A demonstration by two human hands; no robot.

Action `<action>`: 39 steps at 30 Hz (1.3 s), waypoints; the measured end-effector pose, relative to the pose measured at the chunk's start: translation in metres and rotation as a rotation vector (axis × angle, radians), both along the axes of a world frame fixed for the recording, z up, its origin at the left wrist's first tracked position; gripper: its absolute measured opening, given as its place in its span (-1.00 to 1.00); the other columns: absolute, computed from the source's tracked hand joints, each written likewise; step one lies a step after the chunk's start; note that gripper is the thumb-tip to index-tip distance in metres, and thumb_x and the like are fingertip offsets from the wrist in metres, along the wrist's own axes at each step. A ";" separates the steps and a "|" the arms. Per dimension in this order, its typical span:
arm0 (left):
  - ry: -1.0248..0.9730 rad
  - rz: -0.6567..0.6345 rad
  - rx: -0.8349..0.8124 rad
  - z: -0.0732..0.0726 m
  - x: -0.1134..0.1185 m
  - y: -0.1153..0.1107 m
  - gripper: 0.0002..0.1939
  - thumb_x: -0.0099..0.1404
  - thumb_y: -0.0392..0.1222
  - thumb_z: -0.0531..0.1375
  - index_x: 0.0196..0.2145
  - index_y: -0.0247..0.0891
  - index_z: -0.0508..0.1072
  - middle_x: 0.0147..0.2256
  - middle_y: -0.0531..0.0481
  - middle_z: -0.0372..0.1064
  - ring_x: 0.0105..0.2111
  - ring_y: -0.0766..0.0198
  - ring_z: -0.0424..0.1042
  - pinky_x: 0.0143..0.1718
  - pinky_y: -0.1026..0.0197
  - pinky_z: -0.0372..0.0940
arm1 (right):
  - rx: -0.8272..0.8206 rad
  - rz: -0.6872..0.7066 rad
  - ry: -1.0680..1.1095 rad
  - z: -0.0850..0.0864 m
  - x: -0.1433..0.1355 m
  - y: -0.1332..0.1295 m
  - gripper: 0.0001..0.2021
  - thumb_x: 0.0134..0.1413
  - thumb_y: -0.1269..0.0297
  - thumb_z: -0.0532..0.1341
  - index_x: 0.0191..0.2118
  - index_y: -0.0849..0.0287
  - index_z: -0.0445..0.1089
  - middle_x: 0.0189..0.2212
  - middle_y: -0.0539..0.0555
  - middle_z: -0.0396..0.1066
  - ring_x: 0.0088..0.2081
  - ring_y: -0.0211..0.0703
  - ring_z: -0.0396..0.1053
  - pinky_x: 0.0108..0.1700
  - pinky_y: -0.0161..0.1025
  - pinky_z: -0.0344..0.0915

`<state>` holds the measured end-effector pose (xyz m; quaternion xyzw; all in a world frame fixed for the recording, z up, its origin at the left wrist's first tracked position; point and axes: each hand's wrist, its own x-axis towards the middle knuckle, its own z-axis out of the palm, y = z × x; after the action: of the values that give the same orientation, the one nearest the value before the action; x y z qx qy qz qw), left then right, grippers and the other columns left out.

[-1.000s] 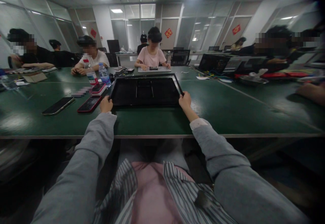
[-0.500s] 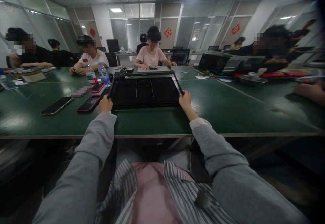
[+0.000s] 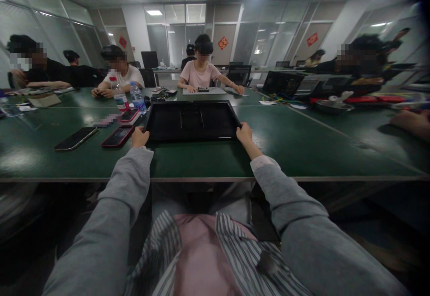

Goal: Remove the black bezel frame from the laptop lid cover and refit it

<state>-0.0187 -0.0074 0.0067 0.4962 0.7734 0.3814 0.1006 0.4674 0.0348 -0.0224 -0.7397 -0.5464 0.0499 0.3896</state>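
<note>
A black monitor bezel (image 3: pixel 191 102) lies around a dark, glossy screen panel (image 3: pixel 164 120) on the green table, with pale lines reflected in the panel. My left hand (image 3: pixel 140 137) is closed on the bezel's left side near the front corner. On the opposite side, my right hand (image 3: pixel 244 133) grips the right edge, also near the front. The fingers curl partly out of sight at the rim, and I cannot tell whether they touch the panel too.
Left of the bezel lie a red-edged phone (image 3: pixel 117 136) and a dark phone (image 3: pixel 76 139). Two plastic bottles (image 3: pixel 138 99) stand behind them. Across the green table (image 3: pixel 302 148) a person in pink (image 3: pixel 200 74) works. A metal bowl (image 3: pixel 332 105) and cables are at right.
The bezel's far edge has come down from a raised tilt and now sits flat around the panel. Both my hands keep their hold. The person opposite has reached an arm out sideways.
</note>
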 end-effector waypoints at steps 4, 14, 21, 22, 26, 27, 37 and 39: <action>0.047 -0.037 -0.011 0.000 0.003 0.001 -0.56 0.34 -0.13 0.18 0.12 -0.36 0.44 0.11 -0.29 0.47 0.15 -0.01 0.42 0.17 0.10 0.27 | -0.015 0.003 -0.005 0.000 0.002 0.000 -0.58 0.25 0.38 0.07 0.17 0.36 0.37 0.08 0.36 0.45 0.15 0.11 0.39 0.23 0.00 0.25; 0.148 0.019 -0.043 -0.001 0.001 -0.002 -0.58 0.40 -0.02 0.13 0.09 -0.31 0.46 0.07 -0.28 0.50 0.14 -0.07 0.42 0.16 0.01 0.25 | 0.032 0.007 0.053 -0.001 0.009 0.002 -0.58 0.24 0.33 0.10 0.17 0.26 0.41 0.09 0.31 0.47 0.15 0.11 0.40 0.23 0.02 0.27; 0.212 0.020 -0.060 0.000 0.004 -0.007 -0.62 0.43 -0.02 0.10 0.08 -0.28 0.43 0.07 -0.31 0.49 0.13 -0.10 0.43 0.13 -0.03 0.26 | 0.052 0.016 0.038 -0.001 0.012 0.003 -0.58 0.25 0.27 0.12 0.17 0.21 0.42 0.08 0.28 0.48 0.13 0.13 0.42 0.22 0.06 0.28; 0.214 0.017 -0.063 0.001 0.005 -0.007 -0.61 0.43 -0.03 0.10 0.09 -0.28 0.42 0.07 -0.32 0.48 0.13 -0.10 0.43 0.13 -0.03 0.26 | 0.058 0.020 0.032 -0.002 0.013 0.005 -0.58 0.25 0.27 0.12 0.17 0.21 0.42 0.08 0.28 0.48 0.12 0.13 0.43 0.21 0.06 0.29; 0.195 0.001 -0.069 0.002 0.007 -0.007 -0.56 0.45 -0.06 0.07 0.17 -0.35 0.35 0.11 -0.35 0.46 0.15 -0.09 0.41 0.14 -0.01 0.26 | 0.050 0.031 0.020 -0.004 0.016 0.008 -0.57 0.23 0.26 0.12 0.16 0.23 0.42 0.07 0.28 0.49 0.10 0.11 0.44 0.19 0.03 0.30; 0.194 -0.005 -0.075 0.002 0.008 -0.008 -0.55 0.45 -0.07 0.06 0.18 -0.36 0.34 0.11 -0.37 0.45 0.15 -0.09 0.41 0.15 -0.01 0.26 | 0.046 0.030 0.018 -0.004 0.016 0.008 -0.57 0.23 0.25 0.12 0.16 0.23 0.42 0.06 0.28 0.50 0.10 0.12 0.44 0.19 0.03 0.30; 0.231 -0.011 -0.107 0.003 0.010 -0.011 -0.51 0.44 -0.11 0.04 0.23 -0.38 0.28 0.13 -0.43 0.41 0.17 -0.13 0.39 0.16 -0.05 0.26 | 0.006 -0.001 0.014 0.002 0.013 0.001 -0.57 0.23 0.19 0.14 0.18 0.14 0.43 0.05 0.25 0.51 0.09 0.13 0.44 0.17 0.06 0.32; 0.218 0.001 -0.100 0.003 0.010 -0.010 -0.46 0.43 -0.11 0.05 0.28 -0.40 0.21 0.14 -0.45 0.40 0.18 -0.13 0.39 0.16 -0.05 0.25 | 0.001 0.007 0.010 0.001 0.013 0.002 -0.56 0.23 0.21 0.14 0.18 0.17 0.42 0.06 0.26 0.50 0.10 0.14 0.44 0.17 0.05 0.32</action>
<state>-0.0091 -0.0174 0.0096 0.5288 0.7980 0.2862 0.0404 0.4806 0.0368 -0.0210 -0.7374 -0.5470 0.0547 0.3925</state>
